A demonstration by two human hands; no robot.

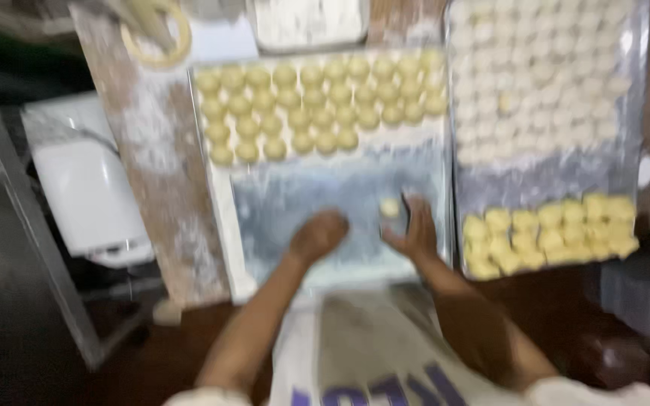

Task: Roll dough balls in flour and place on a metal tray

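Pretty blurry, but two trays on my floured wooden tabletop [152, 173]. The middle tray [340, 192] has roughly forty yellow dough balls [317, 109] in four rows up top, bare metal below. My right hand [415, 233] has its fingers clamped on one small dough ball [390, 207] over that bare part. Left hand [317, 234] rests there, fingers curled together. The right tray [547, 180] carries too many pale pieces [536, 75] to count, plus about fifteen yellow lumps [547, 233]. Dark floor [182, 338] below.

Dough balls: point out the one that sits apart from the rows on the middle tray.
The single dough ball at the right hand fingertips, alone on the tray's bare floured lower half; the rest sit packed in rows along the top.
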